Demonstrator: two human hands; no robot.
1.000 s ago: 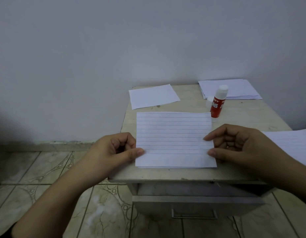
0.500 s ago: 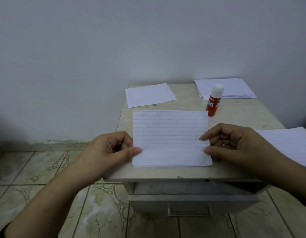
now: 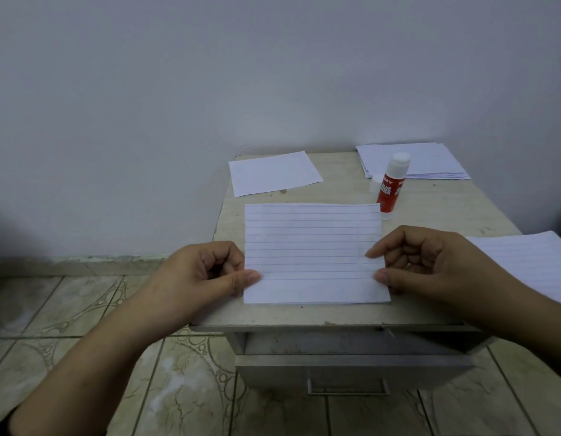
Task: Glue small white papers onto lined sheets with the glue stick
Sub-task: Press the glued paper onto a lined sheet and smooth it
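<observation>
A lined sheet (image 3: 313, 250) lies near the front of the small table (image 3: 446, 212). My left hand (image 3: 207, 272) pinches its left edge between thumb and curled fingers. My right hand (image 3: 430, 262) pinches its right edge the same way. A red glue stick (image 3: 391, 190) stands upright just behind the sheet's far right corner, and its white cap (image 3: 374, 184) lies beside it. A small plain white paper (image 3: 273, 173) lies at the back left of the table.
A stack of white papers (image 3: 420, 160) sits at the back right by the wall. More lined sheets (image 3: 530, 259) lie at the right edge. A drawer (image 3: 351, 369) stands slightly open below the tabletop. Tiled floor lies to the left.
Both hands keep their pinch on the lined sheet's edges. The view has shifted slightly, and the sheet stays in about the same place on the table.
</observation>
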